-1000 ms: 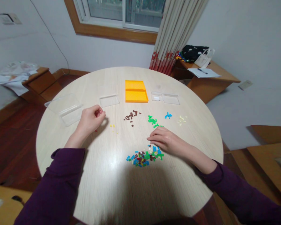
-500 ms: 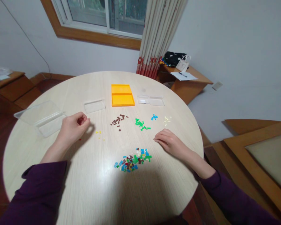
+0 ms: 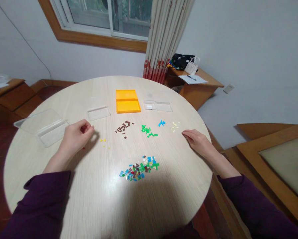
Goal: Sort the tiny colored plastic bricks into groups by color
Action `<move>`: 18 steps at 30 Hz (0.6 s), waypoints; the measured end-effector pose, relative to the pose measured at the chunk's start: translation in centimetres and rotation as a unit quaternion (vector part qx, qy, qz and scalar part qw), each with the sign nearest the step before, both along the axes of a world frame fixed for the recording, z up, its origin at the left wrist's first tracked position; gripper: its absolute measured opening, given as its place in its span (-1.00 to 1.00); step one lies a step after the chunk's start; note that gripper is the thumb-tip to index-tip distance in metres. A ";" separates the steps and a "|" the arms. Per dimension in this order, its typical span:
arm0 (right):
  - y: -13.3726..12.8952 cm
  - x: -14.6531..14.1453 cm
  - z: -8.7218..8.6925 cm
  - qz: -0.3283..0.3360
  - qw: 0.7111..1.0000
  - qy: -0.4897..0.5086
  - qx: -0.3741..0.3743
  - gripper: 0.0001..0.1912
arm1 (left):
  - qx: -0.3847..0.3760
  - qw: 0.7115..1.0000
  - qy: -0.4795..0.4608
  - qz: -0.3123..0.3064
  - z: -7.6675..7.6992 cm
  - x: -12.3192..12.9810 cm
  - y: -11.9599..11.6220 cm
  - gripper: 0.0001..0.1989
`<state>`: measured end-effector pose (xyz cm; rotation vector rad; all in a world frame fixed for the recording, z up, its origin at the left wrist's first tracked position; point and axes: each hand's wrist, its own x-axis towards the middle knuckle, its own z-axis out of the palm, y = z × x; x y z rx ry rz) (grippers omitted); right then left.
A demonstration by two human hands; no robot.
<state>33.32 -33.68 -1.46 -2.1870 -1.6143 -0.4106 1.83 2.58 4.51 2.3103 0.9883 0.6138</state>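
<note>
My left hand [image 3: 76,134] is closed in a loose pinch at the left of the table, near a red piece [image 3: 83,148] and several yellow pieces [image 3: 103,140]; anything between its fingertips is too small to make out. My right hand [image 3: 196,141] has its fingers pressed together at the right, beside the cream pieces [image 3: 174,126]; what it holds, if anything, is hidden. Brown pieces [image 3: 123,127], green pieces [image 3: 147,130] and blue pieces [image 3: 161,123] lie in separate groups. Closer to me is a mixed-colour pile [image 3: 139,168].
An open orange case [image 3: 128,106] stands at the back of the round table [image 3: 101,199]. Clear boxes [image 3: 98,113] lie left of it, including a large open one [image 3: 51,132], and another clear box [image 3: 163,106] lies right. A side table [image 3: 201,83] stands beyond.
My right hand has moved right, from above the mixed pile to beside the cream pieces. My left hand keeps its pinch in nearly the same place. The view has shifted slightly.
</note>
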 end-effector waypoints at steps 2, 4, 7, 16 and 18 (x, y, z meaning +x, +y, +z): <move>-0.1 -0.5 0.3 -0.004 1.000 0.001 0.000 -0.72 | 0.000 1.000 0.001 -0.001 0.0 0.0 0.0 -0.84; 0.0 -1.4 1.1 -0.007 1.000 0.003 0.016 -0.72 | 0.001 1.000 0.003 -0.002 -0.2 0.0 0.1 -0.84; 1.2 -4.1 2.5 0.020 0.998 0.019 0.055 -0.77 | 0.002 1.000 -0.004 0.002 -0.6 0.1 0.4 -0.82; 8.6 -12.8 3.3 0.262 0.951 0.155 -0.045 -0.75 | 0.001 1.000 -0.024 0.012 -0.8 0.2 0.6 -0.83; 9.5 -12.9 3.1 0.275 0.945 0.164 -0.069 -0.75 | 0.006 1.000 -0.028 0.011 -0.7 0.2 0.5 -0.82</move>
